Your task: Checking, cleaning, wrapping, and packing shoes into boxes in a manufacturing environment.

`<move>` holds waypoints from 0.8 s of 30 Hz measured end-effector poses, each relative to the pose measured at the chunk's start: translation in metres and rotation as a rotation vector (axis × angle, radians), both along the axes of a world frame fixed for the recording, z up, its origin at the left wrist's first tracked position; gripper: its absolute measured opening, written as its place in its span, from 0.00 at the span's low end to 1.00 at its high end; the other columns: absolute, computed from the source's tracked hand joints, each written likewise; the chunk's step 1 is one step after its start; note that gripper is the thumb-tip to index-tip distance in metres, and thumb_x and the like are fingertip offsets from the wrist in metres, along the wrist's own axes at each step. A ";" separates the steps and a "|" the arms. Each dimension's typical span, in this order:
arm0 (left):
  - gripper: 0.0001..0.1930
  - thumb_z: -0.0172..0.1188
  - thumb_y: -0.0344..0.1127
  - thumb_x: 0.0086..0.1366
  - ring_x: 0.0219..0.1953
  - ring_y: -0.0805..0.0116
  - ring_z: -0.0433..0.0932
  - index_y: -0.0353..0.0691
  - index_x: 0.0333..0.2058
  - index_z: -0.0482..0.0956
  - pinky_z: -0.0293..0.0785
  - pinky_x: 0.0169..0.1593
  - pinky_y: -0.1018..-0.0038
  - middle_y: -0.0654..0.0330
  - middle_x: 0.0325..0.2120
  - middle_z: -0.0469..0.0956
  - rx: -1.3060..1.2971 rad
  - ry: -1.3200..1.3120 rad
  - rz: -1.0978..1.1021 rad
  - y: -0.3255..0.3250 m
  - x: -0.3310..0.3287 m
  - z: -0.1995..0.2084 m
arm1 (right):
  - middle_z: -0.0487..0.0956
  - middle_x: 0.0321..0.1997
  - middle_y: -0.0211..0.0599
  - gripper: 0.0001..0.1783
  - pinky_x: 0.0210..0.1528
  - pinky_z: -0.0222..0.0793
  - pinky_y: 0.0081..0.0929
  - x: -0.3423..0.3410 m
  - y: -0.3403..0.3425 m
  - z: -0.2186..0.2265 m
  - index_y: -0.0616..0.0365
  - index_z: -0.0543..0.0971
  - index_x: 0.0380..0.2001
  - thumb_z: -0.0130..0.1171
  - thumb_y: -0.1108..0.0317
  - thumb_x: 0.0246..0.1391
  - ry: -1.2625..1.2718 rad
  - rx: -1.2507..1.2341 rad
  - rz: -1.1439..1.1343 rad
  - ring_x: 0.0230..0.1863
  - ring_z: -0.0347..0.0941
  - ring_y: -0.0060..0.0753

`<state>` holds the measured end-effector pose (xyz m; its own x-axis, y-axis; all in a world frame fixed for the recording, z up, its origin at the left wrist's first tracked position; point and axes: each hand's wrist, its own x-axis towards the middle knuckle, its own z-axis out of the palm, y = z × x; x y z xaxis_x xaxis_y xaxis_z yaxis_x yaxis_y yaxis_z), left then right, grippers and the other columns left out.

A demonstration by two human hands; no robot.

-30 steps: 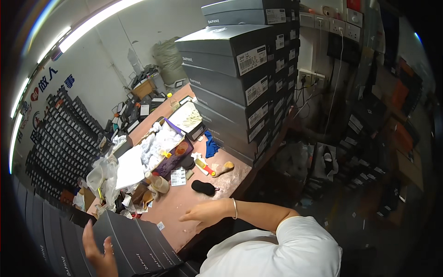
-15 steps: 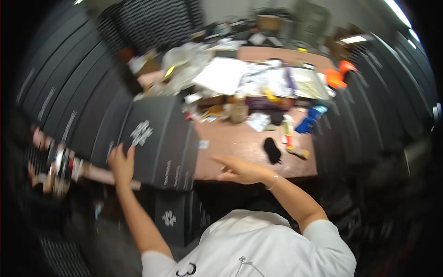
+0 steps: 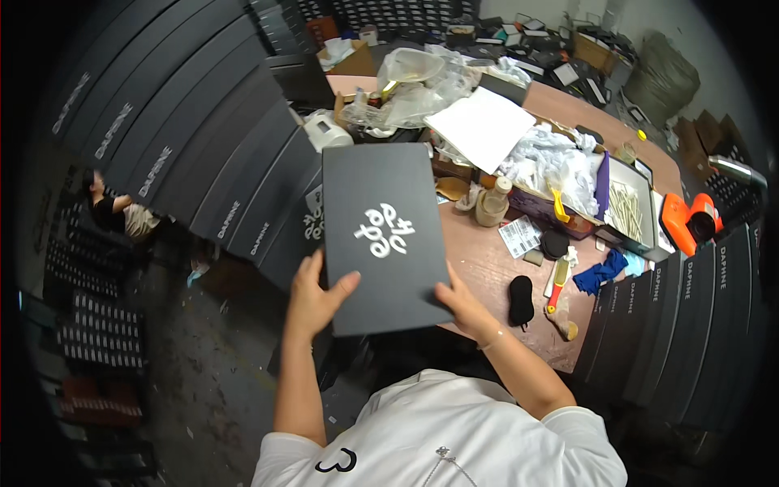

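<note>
In front of me I hold a dark grey lidded box (image 3: 385,280), like a shoebox, with a white printed emblem on its top. It is raised at the near left side of the table and slightly tilted. My left hand (image 3: 315,299) grips its near left edge, the thumb lying over the top. My right hand (image 3: 469,308) clasps the near right corner, with its thumb on the lid too. The undersides of the box and most of my fingers beneath it are hidden. Part of another dark box with the same emblem (image 3: 313,217) shows just behind its left edge.
High stacks of dark boxes stand left (image 3: 154,122) and right (image 3: 690,325). On the pinkish-brown table (image 3: 479,268) lie a black oval pad (image 3: 521,302), a red-handled brush (image 3: 557,288), a blue cloth (image 3: 600,272), a bottle (image 3: 492,204) and a carton of white paper (image 3: 560,166). A person (image 3: 114,207) is at far left.
Both hands were apart, the left by the box stack and the right over the table; now both grip a dark box in front of me. My view has shifted, too.
</note>
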<state>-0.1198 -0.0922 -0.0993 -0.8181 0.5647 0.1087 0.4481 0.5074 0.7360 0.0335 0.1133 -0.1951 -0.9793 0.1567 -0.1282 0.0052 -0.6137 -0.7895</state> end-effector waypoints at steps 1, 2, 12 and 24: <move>0.36 0.70 0.44 0.51 0.47 0.53 0.75 0.31 0.56 0.69 0.70 0.52 0.66 0.48 0.42 0.74 0.039 -0.049 -0.019 0.004 0.015 -0.013 | 0.54 0.71 0.45 0.49 0.68 0.50 0.32 0.019 0.009 -0.012 0.57 0.42 0.71 0.60 0.59 0.56 -0.016 -0.005 -0.022 0.70 0.51 0.38; 0.37 0.70 0.44 0.51 0.49 0.53 0.73 0.31 0.57 0.67 0.69 0.53 0.65 0.48 0.44 0.72 0.092 -0.036 -0.052 0.011 0.031 -0.029 | 0.54 0.70 0.45 0.48 0.68 0.51 0.31 0.042 0.022 -0.029 0.58 0.44 0.71 0.60 0.61 0.55 -0.037 0.006 -0.044 0.69 0.51 0.37; 0.27 0.65 0.45 0.58 0.43 0.55 0.79 0.27 0.48 0.73 0.74 0.46 0.66 0.44 0.40 0.79 0.016 -0.732 -0.159 0.052 0.040 -0.274 | 0.68 0.62 0.48 0.37 0.63 0.58 0.28 0.098 0.018 -0.141 0.65 0.58 0.65 0.53 0.53 0.62 -0.647 0.236 -0.208 0.62 0.64 0.35; 0.26 0.63 0.35 0.61 0.51 0.56 0.72 0.27 0.53 0.67 0.67 0.54 0.66 0.44 0.49 0.73 0.010 -0.821 -0.273 0.089 0.038 -0.273 | 0.81 0.45 0.47 0.23 0.45 0.73 0.33 0.114 0.120 -0.176 0.67 0.75 0.49 0.59 0.62 0.54 -0.681 0.877 -0.634 0.43 0.79 0.38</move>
<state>-0.0818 -0.0030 -0.3725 -0.4752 0.7552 -0.4515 -0.1221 0.4515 0.8839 0.1476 0.2330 -0.3708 -0.4798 0.8567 -0.1893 0.4657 0.0658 -0.8825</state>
